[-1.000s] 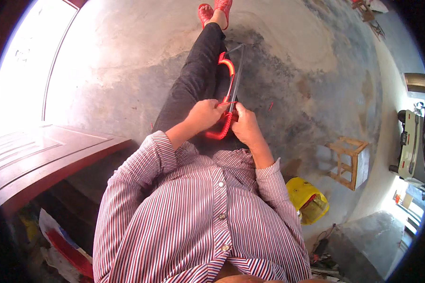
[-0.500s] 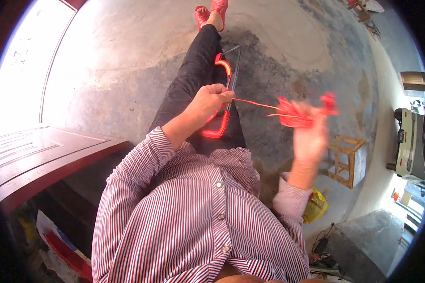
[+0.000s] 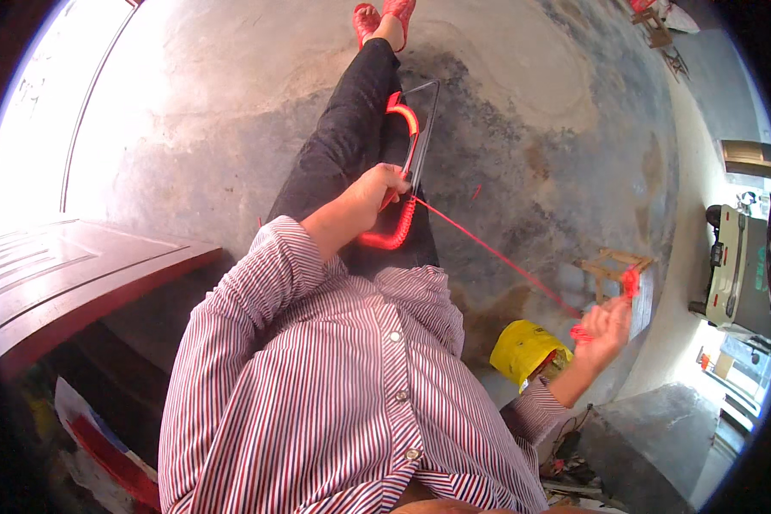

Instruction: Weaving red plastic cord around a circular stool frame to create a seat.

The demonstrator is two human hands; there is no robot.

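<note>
Strong white glare, upper left

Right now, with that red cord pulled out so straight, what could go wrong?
The red cord runs straight between the right hand and the frame, so a hard tug might shift the frame. If the left hand loses its grip, the red wraps might loosen. The red bundle at the right hand could tangle.

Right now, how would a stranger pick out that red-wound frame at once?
Find the dark trousers stretching up from the striped shirt. Over them, at the left hand, is the red-wound frame. Its bent outline and tight coils set it apart from the straight red cord running to the right hand.
</note>
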